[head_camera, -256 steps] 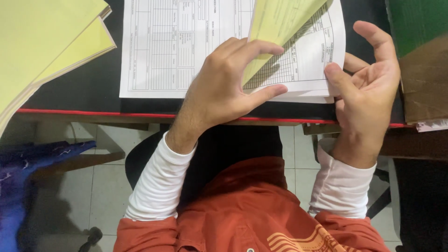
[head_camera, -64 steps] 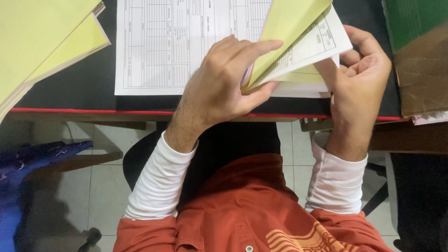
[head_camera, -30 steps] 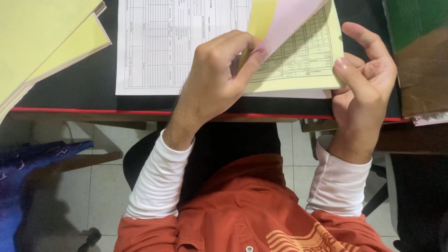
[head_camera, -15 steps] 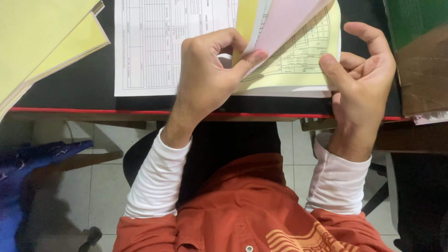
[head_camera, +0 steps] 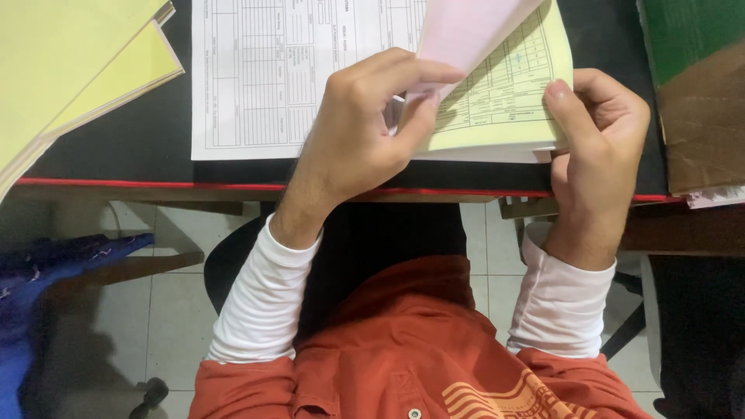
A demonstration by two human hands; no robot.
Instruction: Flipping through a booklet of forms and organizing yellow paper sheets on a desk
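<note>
**Pink sheet lifted from a pad of printed forms**

Nearest, white sleeves run up to a black desk (head_camera: 116,147) with a red front edge. The left hand (head_camera: 365,132) pinches the corner of a thin, smooth pink sheet (head_camera: 466,31) between thumb and fingers, bending it up and away. The right hand (head_camera: 597,140) is curled, thumb pressing the right edge of the yellow ruled form (head_camera: 504,101) on top of the pad (head_camera: 481,155). The pad lies flat at the desk's front edge, long axis left to right. Beyond, a white printed form (head_camera: 272,77) spreads leftward. Farther left, loose yellow sheets (head_camera: 70,70) overhang the desk; bare black surface separates them. A cardboard piece (head_camera: 706,124) crowds the right.
</note>
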